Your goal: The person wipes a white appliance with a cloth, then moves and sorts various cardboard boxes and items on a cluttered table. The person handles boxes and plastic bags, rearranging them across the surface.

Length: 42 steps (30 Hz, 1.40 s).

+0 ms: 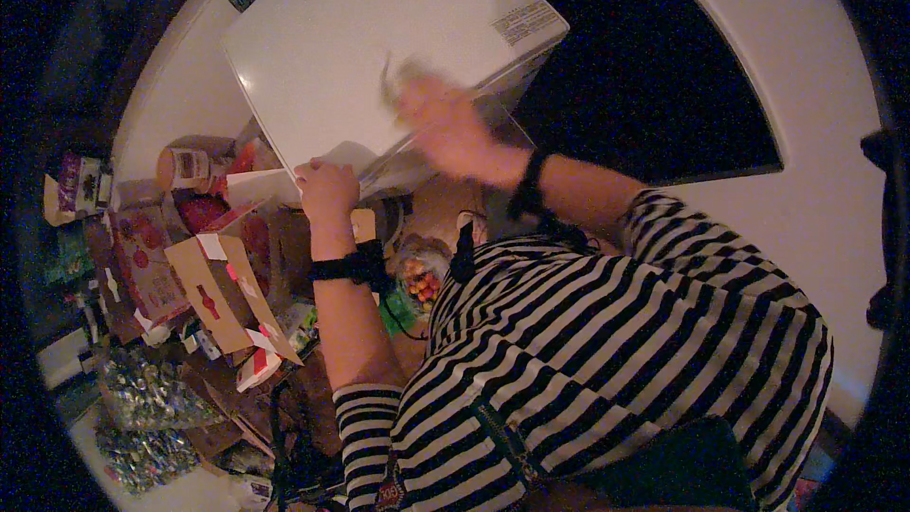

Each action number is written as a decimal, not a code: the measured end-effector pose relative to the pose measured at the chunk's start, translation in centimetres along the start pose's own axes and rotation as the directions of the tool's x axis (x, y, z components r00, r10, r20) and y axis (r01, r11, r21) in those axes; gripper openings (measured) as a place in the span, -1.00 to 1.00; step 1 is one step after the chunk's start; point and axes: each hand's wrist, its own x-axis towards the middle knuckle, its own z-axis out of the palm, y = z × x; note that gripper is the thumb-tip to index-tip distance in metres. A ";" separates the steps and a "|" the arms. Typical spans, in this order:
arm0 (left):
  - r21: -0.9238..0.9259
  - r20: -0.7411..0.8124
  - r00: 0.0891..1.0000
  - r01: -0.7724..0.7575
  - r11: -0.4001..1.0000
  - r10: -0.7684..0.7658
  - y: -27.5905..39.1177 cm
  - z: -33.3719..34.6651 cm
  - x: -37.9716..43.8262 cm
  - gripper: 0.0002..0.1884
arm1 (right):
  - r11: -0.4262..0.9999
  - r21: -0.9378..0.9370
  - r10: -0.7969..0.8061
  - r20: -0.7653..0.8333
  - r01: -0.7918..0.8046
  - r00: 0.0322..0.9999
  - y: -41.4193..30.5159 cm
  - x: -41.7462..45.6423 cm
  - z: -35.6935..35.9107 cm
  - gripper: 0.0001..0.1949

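Note:
A large white panel (355, 50) with a glossy surface and a printed label (526, 23) spans the upper middle of the view. My left hand (330, 188) grips its near left corner, fingers curled over the edge. Over the panel's near edge, my right hand (455, 131) is blurred by motion. In its fingers is a blurred greenish-grey thing (419, 78), perhaps a cloth, against the white surface. A clear plastic-like rim (398, 163) runs along the panel's near edge. What lies under the panel is mostly hidden.
On the left are an opened cardboard box (206, 291), a round tub (186, 165) and bags of small shiny wrapped items (153, 391). Below my hands is a clear bag of red and orange round items (423, 284). A dark opening (654, 85) lies to the right.

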 end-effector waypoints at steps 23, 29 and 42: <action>-0.103 0.097 0.995 0.021 0.994 -0.011 -0.2 -2.9 -1.4 -0.42 | 0.960 0.123 -0.256 0.030 0.251 0.966 -5.6 5.0 4.1 -0.59; -0.184 0.140 0.990 0.026 0.983 0.001 1.2 -3.9 -2.7 -0.37 | 0.981 -0.050 0.189 0.087 -0.185 0.978 15.0 8.9 -0.6 -0.47; -0.262 0.073 0.996 0.060 0.963 -0.042 1.6 -6.4 -4.8 -0.18 | 0.987 0.028 -0.159 0.344 0.159 0.925 3.8 0.9 -0.2 -0.30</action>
